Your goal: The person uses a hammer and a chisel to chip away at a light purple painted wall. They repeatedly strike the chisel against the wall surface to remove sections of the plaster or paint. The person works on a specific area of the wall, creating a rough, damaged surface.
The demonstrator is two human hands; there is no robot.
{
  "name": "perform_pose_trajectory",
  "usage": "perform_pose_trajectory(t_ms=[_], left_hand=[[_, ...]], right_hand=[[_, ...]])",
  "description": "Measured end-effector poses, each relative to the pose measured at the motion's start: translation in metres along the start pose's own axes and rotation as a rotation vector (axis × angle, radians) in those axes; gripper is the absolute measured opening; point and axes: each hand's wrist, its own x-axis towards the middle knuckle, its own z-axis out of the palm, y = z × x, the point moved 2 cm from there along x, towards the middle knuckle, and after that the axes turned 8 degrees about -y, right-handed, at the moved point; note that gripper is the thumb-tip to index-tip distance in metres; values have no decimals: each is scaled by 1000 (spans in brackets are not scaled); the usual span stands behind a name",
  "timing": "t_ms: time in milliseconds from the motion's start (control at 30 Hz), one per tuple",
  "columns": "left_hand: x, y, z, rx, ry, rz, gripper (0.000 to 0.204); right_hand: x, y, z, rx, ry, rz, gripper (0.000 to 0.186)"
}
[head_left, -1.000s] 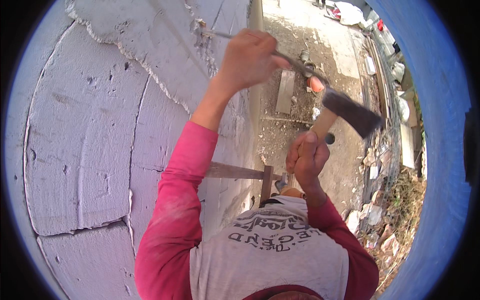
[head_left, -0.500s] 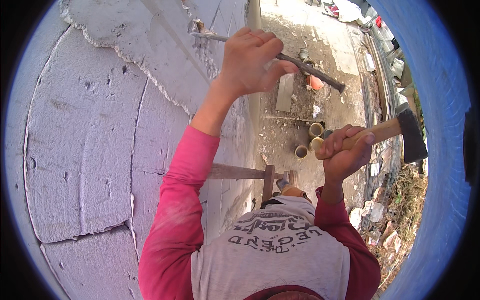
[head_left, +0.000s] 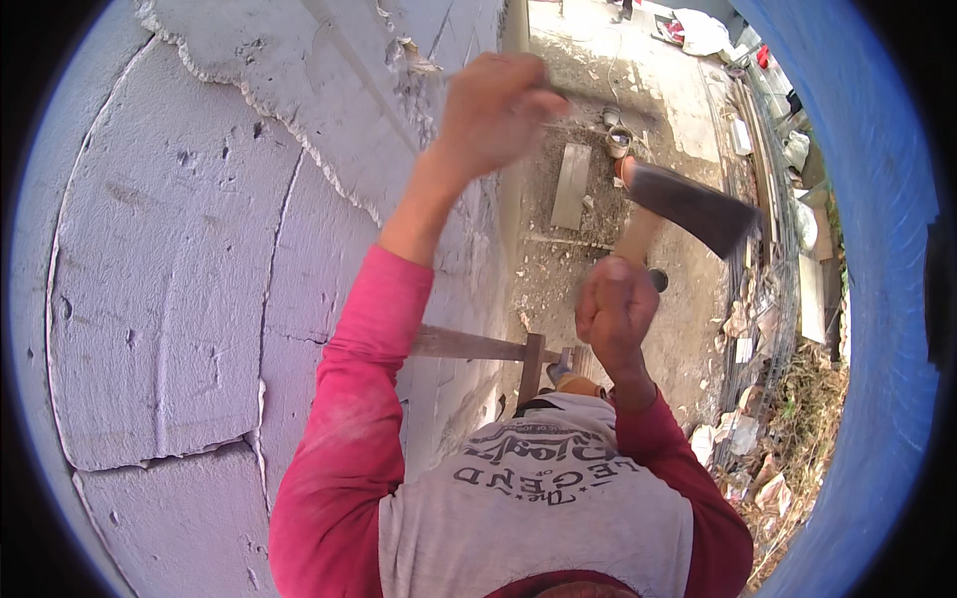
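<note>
Obs.: R hand point(head_left: 616, 311) closed on wooden handle point(head_left: 640, 235) of hatchet point(head_left: 693, 205), dark head point(head_left: 708, 213) up, near L hand point(head_left: 498, 112) but apart. L hand blurred, near chipped spot point(head_left: 417, 62) in wall point(head_left: 169, 259); can't tell if grip open or closed. Step, prob.: striking work at wall. Next move calls for steady L hand, head aimed clear of it.
</note>
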Motion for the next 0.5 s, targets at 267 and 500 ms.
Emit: perform_pose_trajectory(t_ms=[267,500], left_hand=[[-15,3,-10,-10,66,-220,47],[-35,-1,9,-444,172,-657,59]], right_hand=[[32,-64,-65,324,481,-428,53],[65,4,-16,198,216,76,42]])
